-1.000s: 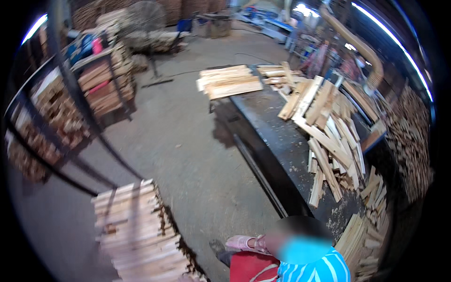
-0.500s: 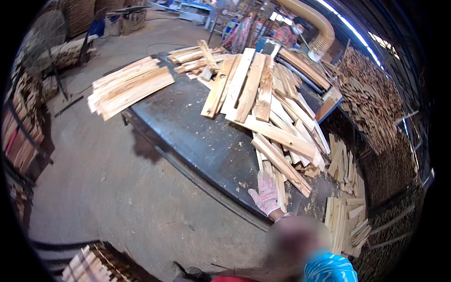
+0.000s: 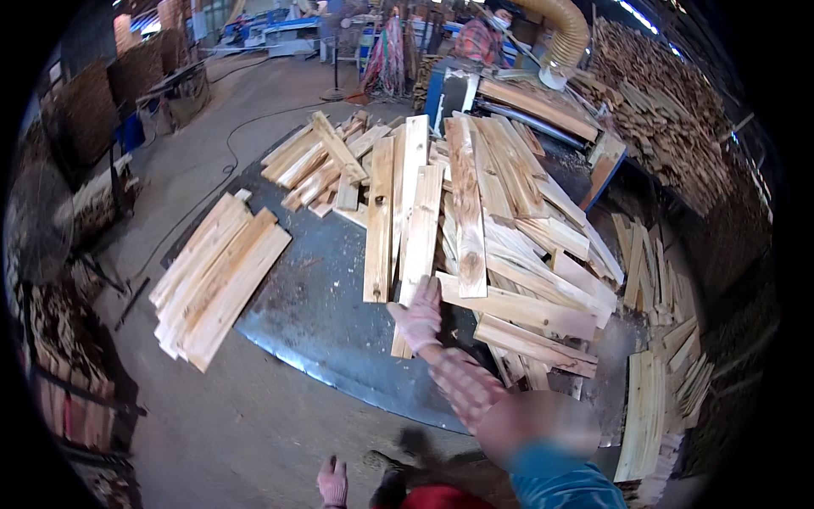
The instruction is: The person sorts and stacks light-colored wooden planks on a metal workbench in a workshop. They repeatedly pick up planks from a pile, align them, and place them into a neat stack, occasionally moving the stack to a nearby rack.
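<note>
My right hand (image 3: pixel 418 316), in a pale gloved knit, lies over the near part of a wooden board (image 3: pixel 421 216). Its thumb is at the board's left edge and its fingers reach across to the right side, closed on it from above. The board's near end shows below the hand. Other boards flank it: a knotty one (image 3: pixel 379 229) on the left, and a brown-streaked one (image 3: pixel 469 212) on the right. My left hand (image 3: pixel 333 483), also gloved, hangs low near the bottom edge, away from the table, fingers extended, holding nothing visible.
The dark metal table (image 3: pixel 292 310) bears a loose heap of boards. A neat row of boards (image 3: pixel 220 276) overhangs its left edge. Behind stands a roller machine (image 3: pixel 543 123) with a yellow hose (image 3: pixel 572 38) and a person (image 3: pixel 479 41) beside it. Stacked wood (image 3: pixel 657 102) rises at right.
The view has shifted. My right hand has gone from the boards at the near right to the board farther left, which has slid toward me. My left hand has come into view.
</note>
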